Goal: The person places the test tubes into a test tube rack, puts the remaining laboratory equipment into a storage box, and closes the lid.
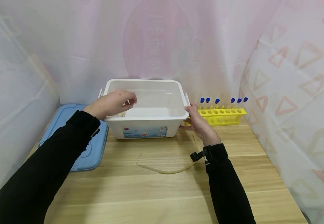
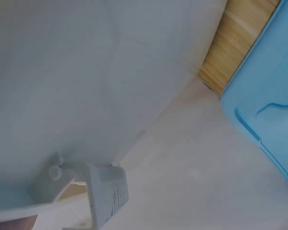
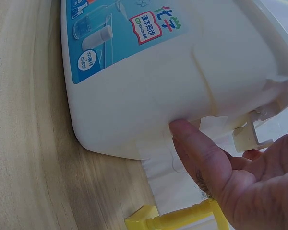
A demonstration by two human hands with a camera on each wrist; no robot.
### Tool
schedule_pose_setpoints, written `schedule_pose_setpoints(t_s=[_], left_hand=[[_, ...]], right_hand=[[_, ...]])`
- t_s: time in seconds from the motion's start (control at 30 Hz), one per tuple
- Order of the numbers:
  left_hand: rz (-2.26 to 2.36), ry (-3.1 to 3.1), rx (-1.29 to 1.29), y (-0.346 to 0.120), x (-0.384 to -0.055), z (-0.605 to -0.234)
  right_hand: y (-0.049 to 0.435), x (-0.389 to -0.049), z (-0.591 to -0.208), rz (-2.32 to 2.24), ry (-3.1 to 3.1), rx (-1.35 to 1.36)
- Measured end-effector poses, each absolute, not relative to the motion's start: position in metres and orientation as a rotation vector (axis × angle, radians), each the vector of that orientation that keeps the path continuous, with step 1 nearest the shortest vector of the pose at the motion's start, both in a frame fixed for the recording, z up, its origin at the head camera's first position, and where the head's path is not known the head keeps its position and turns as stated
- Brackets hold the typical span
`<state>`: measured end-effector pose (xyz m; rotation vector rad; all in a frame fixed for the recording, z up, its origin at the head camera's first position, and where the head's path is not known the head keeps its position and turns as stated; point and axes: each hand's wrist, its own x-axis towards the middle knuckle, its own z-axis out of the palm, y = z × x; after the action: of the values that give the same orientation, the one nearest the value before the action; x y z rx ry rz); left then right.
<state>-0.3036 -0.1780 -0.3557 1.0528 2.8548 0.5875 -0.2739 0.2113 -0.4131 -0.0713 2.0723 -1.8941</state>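
A white plastic storage bin (image 1: pixel 145 127) stands upright with its top uncovered and a blue printed label on its front. My left hand (image 1: pixel 117 101) hovers over the bin's left part, its fingers loosely bent and nothing visible between them. In the left wrist view, the bin's wall and side handle (image 2: pixel 108 191) fill much of the picture. My right hand (image 1: pixel 198 124) grips the bin's right end near the rim. The right wrist view shows a fingertip of this hand (image 3: pixel 221 172) against the outer wall. Something thin and tan lies inside the bin, mostly hidden.
A blue lid (image 1: pixel 92 155) lies flat on the left, partly under my left sleeve. Behind my right hand, a yellow rack (image 1: pixel 220 119) holds several blue-capped test tubes. Thin yellowish tubing (image 1: pixel 167 172) with a bent clear end curves across the wooden table (image 1: pixel 150 199). Pale curtains surround the table.
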Motion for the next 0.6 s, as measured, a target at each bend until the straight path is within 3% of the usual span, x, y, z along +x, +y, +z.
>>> schedule_pose_setpoints(t_s=[0.47,0.6], left_hand=[[0.221,2.689,1.15,-0.164,-0.321,-0.369],[0.246,2.614,1.043,-0.164,-0.318,-0.367]], right_hand=[[0.212,-0.273,-0.413,-1.888,2.074,-0.062],[0.212,-0.273,-0.411,-1.897,2.064,-0.065]])
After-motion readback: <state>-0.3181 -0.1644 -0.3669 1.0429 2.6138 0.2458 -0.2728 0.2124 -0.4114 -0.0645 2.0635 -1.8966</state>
